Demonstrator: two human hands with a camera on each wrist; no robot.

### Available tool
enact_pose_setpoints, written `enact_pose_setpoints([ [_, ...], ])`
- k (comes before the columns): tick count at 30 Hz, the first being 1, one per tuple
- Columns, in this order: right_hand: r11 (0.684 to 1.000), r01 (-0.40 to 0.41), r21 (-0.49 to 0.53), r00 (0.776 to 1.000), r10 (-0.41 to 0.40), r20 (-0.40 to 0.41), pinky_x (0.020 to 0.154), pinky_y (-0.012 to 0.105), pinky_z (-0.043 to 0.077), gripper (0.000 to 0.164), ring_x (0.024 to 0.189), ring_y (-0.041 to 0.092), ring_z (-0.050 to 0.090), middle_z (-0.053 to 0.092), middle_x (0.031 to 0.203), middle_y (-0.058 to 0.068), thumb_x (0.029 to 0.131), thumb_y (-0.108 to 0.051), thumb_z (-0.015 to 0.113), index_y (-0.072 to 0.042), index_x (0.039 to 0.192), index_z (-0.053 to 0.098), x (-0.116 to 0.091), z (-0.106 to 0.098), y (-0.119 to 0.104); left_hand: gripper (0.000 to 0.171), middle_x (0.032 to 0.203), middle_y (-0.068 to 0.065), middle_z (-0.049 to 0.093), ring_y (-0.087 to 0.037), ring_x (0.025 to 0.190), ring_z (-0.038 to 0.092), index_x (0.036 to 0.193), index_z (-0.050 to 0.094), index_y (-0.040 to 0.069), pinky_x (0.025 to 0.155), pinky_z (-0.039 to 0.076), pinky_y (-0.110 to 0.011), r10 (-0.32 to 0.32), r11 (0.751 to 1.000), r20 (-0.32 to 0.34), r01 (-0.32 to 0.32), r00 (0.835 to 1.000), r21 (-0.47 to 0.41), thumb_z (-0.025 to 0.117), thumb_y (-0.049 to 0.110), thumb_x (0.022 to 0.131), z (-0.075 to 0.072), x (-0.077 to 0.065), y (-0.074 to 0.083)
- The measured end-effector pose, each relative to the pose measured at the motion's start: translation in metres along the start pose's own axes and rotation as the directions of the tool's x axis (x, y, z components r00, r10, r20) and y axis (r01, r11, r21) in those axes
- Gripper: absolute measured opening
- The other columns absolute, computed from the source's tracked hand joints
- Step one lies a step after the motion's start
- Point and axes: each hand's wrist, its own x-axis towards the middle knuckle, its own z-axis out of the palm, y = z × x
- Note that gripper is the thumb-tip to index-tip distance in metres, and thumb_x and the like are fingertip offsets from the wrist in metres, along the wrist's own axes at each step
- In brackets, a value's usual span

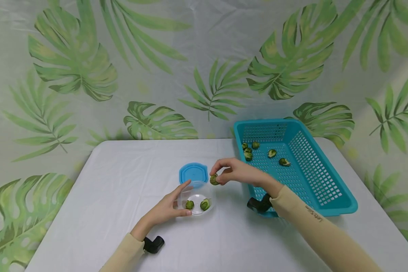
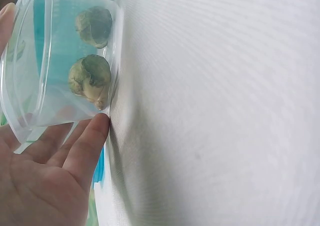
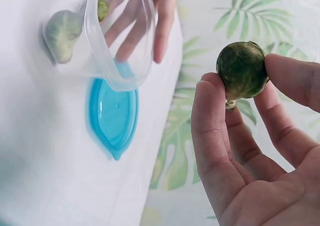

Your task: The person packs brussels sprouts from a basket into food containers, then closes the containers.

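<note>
My left hand [image 1: 164, 208] holds a clear plastic container [image 1: 197, 197] on the table, thumb at its near side and fingers along the far left side. Two Brussels sprouts lie inside, one at the left [image 1: 189, 204] and one at the right [image 1: 205, 204]; both show through the wall in the left wrist view. Above and right of the container's rim, my right hand [image 1: 239, 172] pinches another Brussels sprout [image 3: 242, 70] between thumb and fingertips. Behind the container lies its blue lid [image 1: 193, 172], flat on the cloth.
A turquoise perforated basket [image 1: 336, 209] stands at the right, under my right forearm. Several Brussels sprouts [image 1: 272, 153] are scattered in its far and left part. White cloth [image 1: 129, 177] covers the table; a leaf-patterned curtain [image 1: 156, 75] hangs behind it.
</note>
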Motion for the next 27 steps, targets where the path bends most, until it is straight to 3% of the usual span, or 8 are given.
enact_pose_setpoints([
  [10,1.000,-0.003,-0.011,0.999,0.004,0.047,0.080,0.036,0.053,0.018,0.087,0.022,0.066,0.059,0.109,0.011,0.094,-0.006,0.058,0.002,0.110,0.060,0.013,0.016,0.003,0.091,0.150,-0.012,0.035,-0.031,0.138,0.027,0.154,0.016,0.012,0.098,0.041,-0.051,0.014,1.000,-0.001,-0.014,1.000,0.006,0.075,0.013,0.085,0.000,0.000,-0.001],
  [15,0.999,-0.027,-0.035,0.998,0.029,0.060,0.079,0.035,0.053,0.016,0.086,0.025,0.066,0.061,0.107,0.007,0.092,-0.006,0.059,-0.001,0.107,0.063,0.016,0.023,0.003,0.091,0.150,-0.011,0.035,-0.029,0.138,0.027,0.154,0.017,0.013,0.098,0.040,-0.052,0.008,1.000,0.001,-0.008,1.000,0.002,0.075,0.014,0.084,0.001,0.001,0.000],
  [20,0.998,-0.041,-0.052,0.995,0.046,0.087,0.077,0.035,0.053,0.015,0.089,0.036,0.063,0.061,0.104,0.006,0.091,-0.006,0.060,-0.003,0.104,0.064,0.020,0.030,0.007,0.092,0.150,-0.010,0.035,-0.027,0.139,0.027,0.155,0.017,0.014,0.099,0.040,-0.051,-0.001,1.000,-0.003,0.001,1.000,0.003,0.076,0.013,0.084,0.001,0.000,0.001],
  [27,0.995,-0.070,-0.066,0.990,0.077,0.114,0.078,0.045,0.052,0.016,0.089,0.038,0.062,0.062,0.101,0.005,0.088,-0.002,0.061,-0.002,0.103,0.064,0.024,0.040,0.009,0.092,0.150,-0.007,0.035,-0.027,0.139,0.026,0.155,0.016,0.015,0.100,0.040,-0.050,-0.010,1.000,0.003,0.010,1.000,0.004,0.075,0.017,0.084,0.000,0.000,0.002],
])
